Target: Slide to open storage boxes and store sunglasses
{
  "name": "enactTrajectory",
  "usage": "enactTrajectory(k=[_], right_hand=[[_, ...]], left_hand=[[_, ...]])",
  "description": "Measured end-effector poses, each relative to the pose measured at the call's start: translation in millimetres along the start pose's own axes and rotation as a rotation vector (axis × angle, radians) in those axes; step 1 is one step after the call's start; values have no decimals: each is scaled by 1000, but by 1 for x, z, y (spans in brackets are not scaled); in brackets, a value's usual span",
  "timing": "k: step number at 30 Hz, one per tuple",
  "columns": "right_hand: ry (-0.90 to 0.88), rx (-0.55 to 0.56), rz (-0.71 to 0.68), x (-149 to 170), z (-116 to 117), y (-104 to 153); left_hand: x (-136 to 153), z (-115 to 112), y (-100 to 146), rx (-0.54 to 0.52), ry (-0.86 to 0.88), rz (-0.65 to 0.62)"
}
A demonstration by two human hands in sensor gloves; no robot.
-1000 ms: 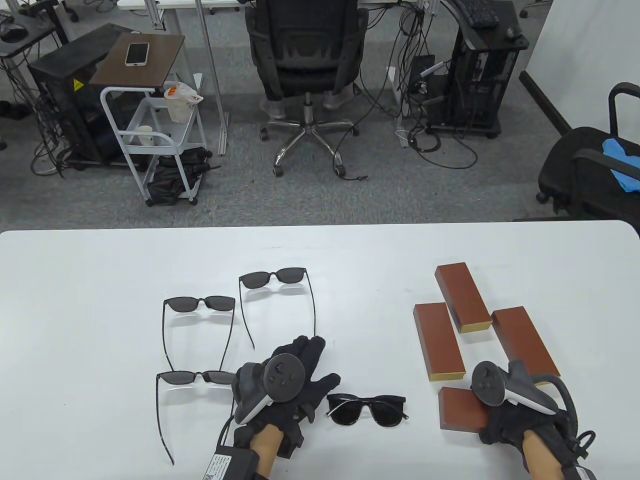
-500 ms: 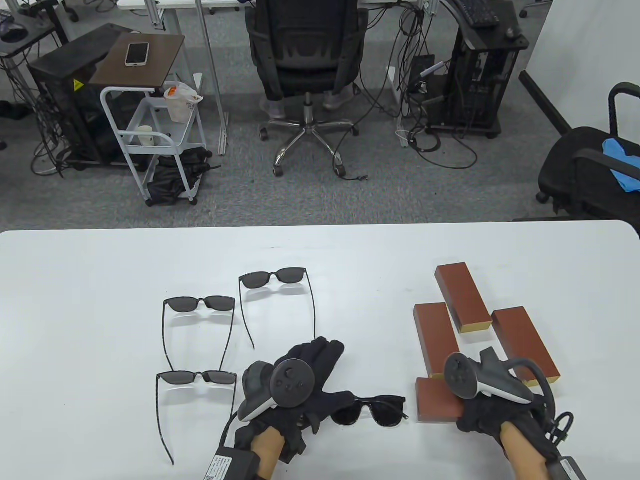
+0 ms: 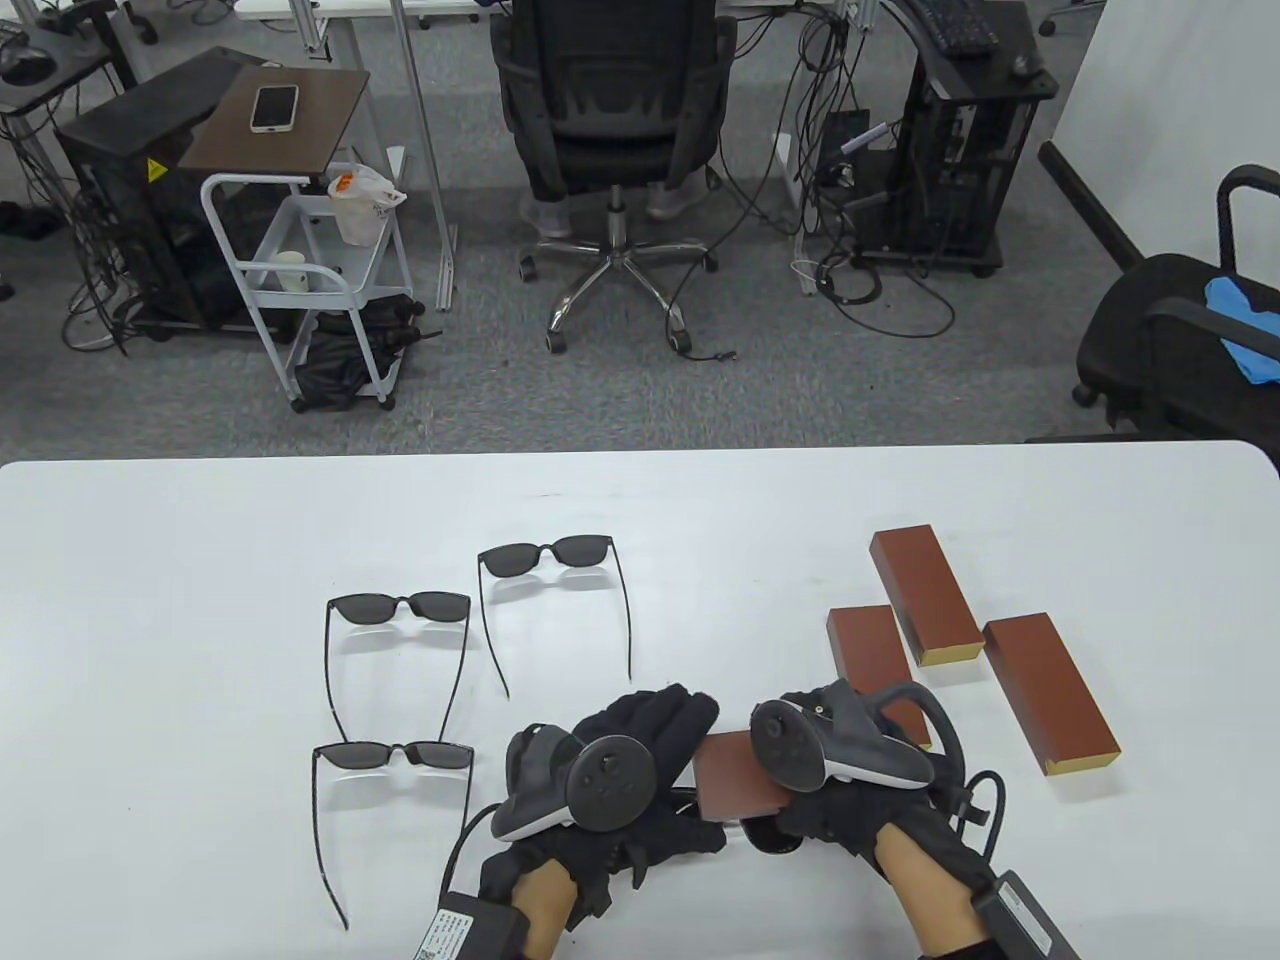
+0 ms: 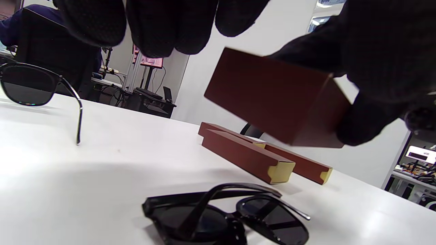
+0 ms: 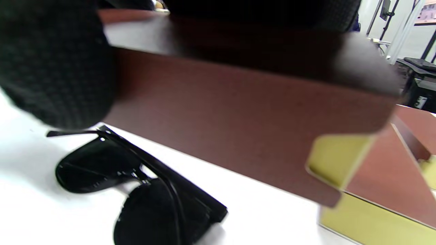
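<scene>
My right hand (image 3: 800, 825) grips a brown storage box (image 3: 733, 776) and holds it tilted above the table, near the front middle. Its yellow inner end (image 5: 337, 156) shows in the right wrist view. My left hand (image 3: 665, 725) hovers just left of the box with relaxed fingers (image 4: 163, 27); they hold nothing. A folded pair of black sunglasses (image 4: 224, 214) lies on the table under both hands and is mostly hidden in the table view. Three more pairs, unfolded, lie to the left: one (image 3: 545, 556), another (image 3: 400, 607) and a third (image 3: 395, 755).
Three other brown boxes lie on the right of the white table (image 3: 200, 560): one (image 3: 925, 596), a second (image 3: 1050, 695) and a third (image 3: 868, 645) partly behind my right tracker. Beyond the far edge stand an office chair (image 3: 610, 120) and a cart (image 3: 300, 270).
My right hand has lifted the box from the front right and carried it left, over the folded sunglasses. My left hand has shifted right to meet the box.
</scene>
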State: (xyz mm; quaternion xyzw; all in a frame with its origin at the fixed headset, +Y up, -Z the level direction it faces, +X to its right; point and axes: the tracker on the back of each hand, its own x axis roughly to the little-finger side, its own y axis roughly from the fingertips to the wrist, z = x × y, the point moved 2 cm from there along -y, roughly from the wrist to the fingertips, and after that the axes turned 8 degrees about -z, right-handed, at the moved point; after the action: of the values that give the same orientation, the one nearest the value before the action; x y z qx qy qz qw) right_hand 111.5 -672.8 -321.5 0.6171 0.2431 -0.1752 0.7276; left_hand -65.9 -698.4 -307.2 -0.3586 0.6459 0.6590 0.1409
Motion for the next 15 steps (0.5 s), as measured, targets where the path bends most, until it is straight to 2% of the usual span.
enactTrajectory(k=[9, 15], right_hand=[[-59, 43, -35, -5, 3, -3], [-103, 179, -109, 2, 4, 10]], left_hand=[[8, -9, -3, 71, 78, -4], [15, -5, -4, 67, 172, -3]])
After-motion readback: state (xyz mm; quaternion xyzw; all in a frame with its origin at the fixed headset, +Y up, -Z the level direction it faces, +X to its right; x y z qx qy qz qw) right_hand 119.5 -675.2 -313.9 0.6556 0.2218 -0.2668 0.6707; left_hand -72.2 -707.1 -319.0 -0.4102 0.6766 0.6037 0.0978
